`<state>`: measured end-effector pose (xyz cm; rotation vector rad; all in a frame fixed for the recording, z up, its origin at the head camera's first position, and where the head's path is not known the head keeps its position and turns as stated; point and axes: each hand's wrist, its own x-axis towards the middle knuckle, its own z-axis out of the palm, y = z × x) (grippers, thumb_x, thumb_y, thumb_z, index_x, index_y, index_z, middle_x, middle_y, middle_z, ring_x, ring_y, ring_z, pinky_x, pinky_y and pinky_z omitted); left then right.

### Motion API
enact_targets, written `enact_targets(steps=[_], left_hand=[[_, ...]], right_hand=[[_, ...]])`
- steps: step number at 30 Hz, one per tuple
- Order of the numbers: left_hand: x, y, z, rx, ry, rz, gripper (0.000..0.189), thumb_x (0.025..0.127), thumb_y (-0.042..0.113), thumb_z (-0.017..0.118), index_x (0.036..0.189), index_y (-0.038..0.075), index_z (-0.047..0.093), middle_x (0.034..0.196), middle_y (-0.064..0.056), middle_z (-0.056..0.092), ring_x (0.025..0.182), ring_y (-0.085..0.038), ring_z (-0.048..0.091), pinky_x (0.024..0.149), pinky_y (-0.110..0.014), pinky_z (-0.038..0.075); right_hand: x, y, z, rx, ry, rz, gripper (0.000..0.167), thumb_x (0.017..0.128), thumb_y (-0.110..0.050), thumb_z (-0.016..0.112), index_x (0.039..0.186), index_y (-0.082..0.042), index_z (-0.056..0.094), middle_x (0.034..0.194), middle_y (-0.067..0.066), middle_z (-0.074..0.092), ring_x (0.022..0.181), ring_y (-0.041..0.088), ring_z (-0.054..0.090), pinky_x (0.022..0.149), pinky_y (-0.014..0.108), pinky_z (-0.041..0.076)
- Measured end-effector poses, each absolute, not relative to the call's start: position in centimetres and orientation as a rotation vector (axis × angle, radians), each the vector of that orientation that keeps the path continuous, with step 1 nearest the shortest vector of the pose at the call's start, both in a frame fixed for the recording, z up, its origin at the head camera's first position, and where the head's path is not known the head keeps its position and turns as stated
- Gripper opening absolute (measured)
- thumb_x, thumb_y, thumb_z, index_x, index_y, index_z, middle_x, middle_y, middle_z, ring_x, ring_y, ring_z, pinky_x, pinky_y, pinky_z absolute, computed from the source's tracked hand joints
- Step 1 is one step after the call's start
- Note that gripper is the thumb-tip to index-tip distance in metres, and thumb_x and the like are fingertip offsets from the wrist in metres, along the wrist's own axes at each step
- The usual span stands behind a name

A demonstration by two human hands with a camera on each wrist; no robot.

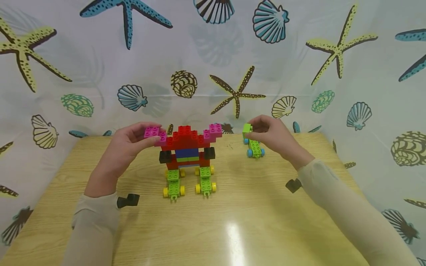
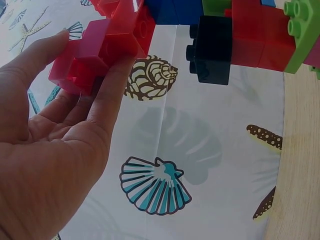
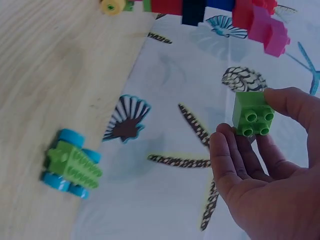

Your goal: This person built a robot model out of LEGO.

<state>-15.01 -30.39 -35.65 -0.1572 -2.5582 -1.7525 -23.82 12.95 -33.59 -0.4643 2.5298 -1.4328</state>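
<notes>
A toy figure of red, blue and black bricks (image 1: 184, 138) stands on two lime-green wheeled bases (image 1: 173, 186) with yellow wheels. Pink bricks form its raised arms. My left hand (image 1: 123, 147) grips the pink bricks (image 1: 152, 132) of the left arm, thumb on one side and fingers behind; the left wrist view shows the same grip. To the right, my right hand (image 1: 274, 136) pinches a small lime-green brick (image 3: 254, 107) between thumb and fingers, its studs facing the camera in the right wrist view. Close below that brick is a green wheeled base (image 1: 255, 147) with blue wheels.
The wooden table (image 1: 226, 218) reaches a white curtain (image 1: 199, 55) printed with shells and starfish, which rises along its back and sides. A dark block-shaped piece (image 1: 128, 200) shows at the left wrist, another (image 1: 293, 185) by the right sleeve.
</notes>
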Motion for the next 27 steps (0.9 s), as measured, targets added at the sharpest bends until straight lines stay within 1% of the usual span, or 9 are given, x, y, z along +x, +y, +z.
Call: enact_targets(steps=[5,13,16,21,23,27], left_hand=[[-15.0,-30.2,-35.6,-0.157,-2.563,-1.741,0.051,0.109,0.039,0.074,0.155,0.018,0.065,0.140,0.010,0.069,0.126,-0.011,0.068,0.100,-0.012,0.059],[-14.9,-30.1,-35.5,-0.177,-2.564,-1.741,0.049,0.109,0.038,0.075,0.154,0.020,0.066,0.138,0.010,0.070,0.125,-0.011,0.068,0.100,-0.012,0.058],[-14.8,-30.0,-35.4,-0.187,-2.556,-1.743,0.049,0.109,0.037,0.075,0.154,0.018,0.065,0.137,0.010,0.071,0.125,-0.012,0.068,0.100,-0.013,0.059],[-14.7,-30.0,-35.4,-0.177,-2.564,-1.733,0.053,0.109,0.038,0.075,0.156,0.015,0.063,0.137,0.010,0.070,0.125,-0.011,0.068,0.100,-0.012,0.058],[-14.7,-30.0,-35.4,-0.172,-2.570,-1.725,0.053,0.109,0.039,0.075,0.156,0.016,0.063,0.138,0.009,0.070,0.126,-0.011,0.068,0.100,-0.012,0.058],[-14.9,-30.1,-35.5,-0.169,-2.576,-1.721,0.052,0.109,0.040,0.075,0.155,0.019,0.064,0.142,0.003,0.070,0.126,-0.012,0.068,0.101,-0.012,0.058]], right_hand=[[-23.9,10.9,-31.9,-0.542,2.543,-1.426,0.043,0.101,-0.031,0.084,0.138,-0.015,0.072,0.132,0.008,0.075,0.121,0.024,0.071,0.112,0.047,0.058],[-23.5,7.6,-29.6,-0.663,2.475,-1.489,0.040,0.103,-0.028,0.083,0.141,-0.020,0.073,0.131,0.005,0.076,0.119,0.022,0.070,0.111,0.046,0.058],[-23.2,6.3,-28.8,-0.693,2.447,-1.495,0.042,0.103,-0.028,0.083,0.143,-0.019,0.072,0.132,0.005,0.076,0.120,0.023,0.072,0.110,0.046,0.061],[-23.0,3.9,-28.1,-0.750,2.443,-1.475,0.044,0.103,-0.027,0.082,0.145,-0.018,0.073,0.134,0.005,0.076,0.119,0.022,0.072,0.103,0.043,0.063],[-23.0,2.9,-28.0,-0.785,2.446,-1.458,0.044,0.103,-0.027,0.083,0.144,-0.017,0.074,0.135,0.004,0.077,0.120,0.021,0.072,0.104,0.041,0.063],[-23.1,1.1,-27.9,-0.859,2.432,-1.420,0.041,0.102,-0.024,0.083,0.141,-0.014,0.075,0.134,0.005,0.077,0.119,0.021,0.073,0.109,0.040,0.062]])
